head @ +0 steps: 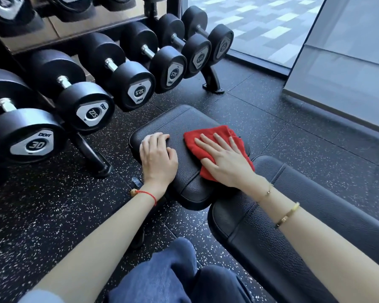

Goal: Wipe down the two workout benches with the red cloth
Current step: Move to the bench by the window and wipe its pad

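Note:
A black padded workout bench stands in front of me, with a short seat pad (175, 121) and a longer back pad (293, 215) running to the lower right. The red cloth (208, 136) lies spread on the seat pad's right half. My right hand (223, 158) presses flat on the cloth with straight fingers. On the pad's left side rests my left hand (158, 156), its fingers bent over the leather and holding nothing. Only one bench is in view.
A rack of black dumbbells (92, 101) fills the left side, its foot (96, 162) close to the bench. Speckled black rubber floor (53, 215) surrounds the bench. A glass wall (348, 62) rises at the right. My knees in blue trousers (173, 276) are at the bottom.

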Tool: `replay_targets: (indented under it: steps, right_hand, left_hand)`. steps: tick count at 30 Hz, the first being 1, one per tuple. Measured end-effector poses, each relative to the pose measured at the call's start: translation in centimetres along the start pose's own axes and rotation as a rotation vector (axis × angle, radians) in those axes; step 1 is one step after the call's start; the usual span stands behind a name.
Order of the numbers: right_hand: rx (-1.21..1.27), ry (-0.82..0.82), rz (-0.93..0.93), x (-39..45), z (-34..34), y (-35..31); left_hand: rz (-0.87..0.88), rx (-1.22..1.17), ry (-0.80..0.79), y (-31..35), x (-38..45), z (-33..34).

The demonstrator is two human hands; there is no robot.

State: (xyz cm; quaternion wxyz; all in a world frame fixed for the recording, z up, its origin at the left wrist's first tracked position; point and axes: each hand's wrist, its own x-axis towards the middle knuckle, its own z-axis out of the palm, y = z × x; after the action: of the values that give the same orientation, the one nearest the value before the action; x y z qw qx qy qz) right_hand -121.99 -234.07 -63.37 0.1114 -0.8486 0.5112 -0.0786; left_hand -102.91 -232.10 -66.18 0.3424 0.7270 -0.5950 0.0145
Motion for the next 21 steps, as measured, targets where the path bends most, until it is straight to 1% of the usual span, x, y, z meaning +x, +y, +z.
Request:
replay_targets:
  steps: [3, 6, 8, 10, 13, 15, 18, 21]
  right_hand:
    - [0.005, -0.015, 0.141, 1.8, -0.7, 1.6]
    - [0.004, -0.039, 0.191, 5.4, -1.0, 1.3]
    - [-0.005, -0.048, 0.172, 6.8, -0.9, 0.4]
    - [-0.007, -0.041, 0.114, 6.7, -0.7, -0.7]
    - [0.007, -0.026, -0.026, 4.0, -0.2, -1.4]
    - [0.014, -0.013, -0.078, 2.3, -0.2, -0.9]
    - [0.019, -0.005, -0.049, 2.1, -0.5, 0.3]
    - [0.027, -0.01, 0.045, 5.0, -0.7, 0.4]
  left_hand:
    - [-0.013, 0.027, -0.027, 0.3, -0.2, 0.2]
    - [-0.033, 0.018, -0.004, 0.4, -0.3, 0.3]
    - [-0.034, 0.015, 0.006, 0.4, -0.2, 0.3]
    - [-0.044, 0.002, 0.013, 0.2, -0.2, 0.2]
    - [-0.062, -0.02, 0.006, 0.2, -0.2, 0.1]
    - [-0.051, 0.001, -0.023, 0.2, 0.0, -0.1]
    - [-0.012, 0.045, -0.077, -0.6, 0.8, -0.6]
    - [-0.014, 0.062, -0.064, -2.6, 2.1, -1.4]
